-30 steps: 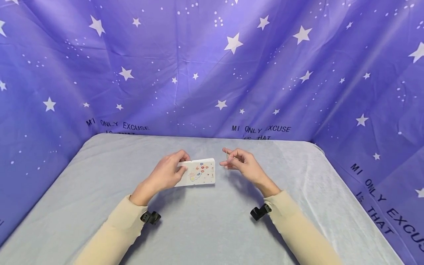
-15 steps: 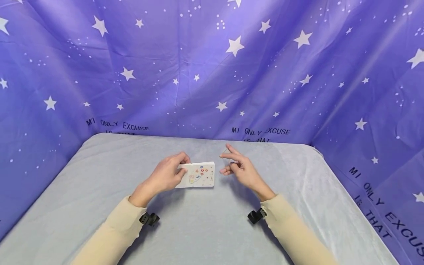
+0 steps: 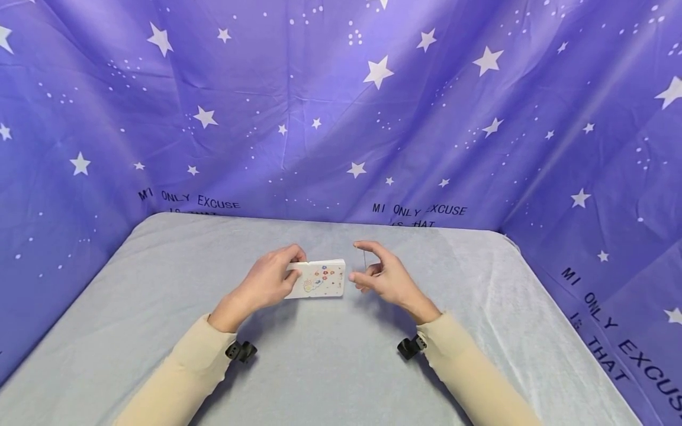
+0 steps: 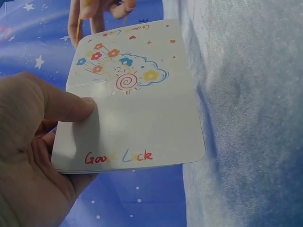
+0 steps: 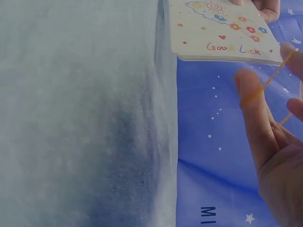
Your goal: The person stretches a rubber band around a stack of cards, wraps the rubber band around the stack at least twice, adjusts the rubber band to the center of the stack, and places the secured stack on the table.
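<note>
L grip [image 3: 269, 276] pinching 1 wht card stack [image 3: 325, 280], R grip [image 3: 386, 275] spread w/ 1 stretched orange band [image 5: 274, 74]

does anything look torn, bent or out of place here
Nothing clearly stands out. The left hand grips the booklet, which shows no obvious bend, and the right hand stretches the rubber band. A thin line runs in from the booklet's edge toward the printed sun; it may just be design.

star-printed purple drapes [image 3: 319, 151] hang behind and beside a pale cloth-covered table [image 3: 330, 361]
</note>
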`<control>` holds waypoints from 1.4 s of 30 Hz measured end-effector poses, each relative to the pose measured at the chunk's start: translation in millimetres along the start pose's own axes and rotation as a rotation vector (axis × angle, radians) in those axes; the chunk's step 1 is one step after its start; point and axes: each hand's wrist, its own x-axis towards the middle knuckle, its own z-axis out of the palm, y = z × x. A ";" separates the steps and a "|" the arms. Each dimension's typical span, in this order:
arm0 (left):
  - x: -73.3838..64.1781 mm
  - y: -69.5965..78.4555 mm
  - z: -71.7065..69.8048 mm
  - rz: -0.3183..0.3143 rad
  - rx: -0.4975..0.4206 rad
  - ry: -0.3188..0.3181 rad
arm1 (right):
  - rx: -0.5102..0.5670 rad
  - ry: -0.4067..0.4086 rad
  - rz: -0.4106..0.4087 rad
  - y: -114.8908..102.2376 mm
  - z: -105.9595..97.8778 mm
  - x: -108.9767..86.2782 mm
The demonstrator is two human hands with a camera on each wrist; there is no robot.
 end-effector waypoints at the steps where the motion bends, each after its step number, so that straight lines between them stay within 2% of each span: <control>1: 0.1 -0.2 0.1 0.002 0.002 0.005 | -0.002 -0.001 -0.004 -0.4 0.1 0.0; 8: 0.0 -1.0 0.4 0.036 0.027 0.037 | -0.071 -0.024 -0.024 -6.5 2.4 -2.2; 17: -0.8 1.6 3.4 0.115 0.038 0.061 | -0.191 -0.046 -0.058 -10.1 9.1 -6.6; 25: -1.2 6.5 3.9 0.161 0.025 0.096 | -0.202 -0.047 -0.073 -9.3 11.2 -6.8; 33: -1.9 5.8 9.1 0.144 0.037 0.063 | -0.253 -0.062 -0.076 -8.0 14.6 -7.2; 42: -1.6 2.1 13.9 0.085 0.011 -0.038 | -0.239 -0.087 -0.063 -4.6 16.0 -7.1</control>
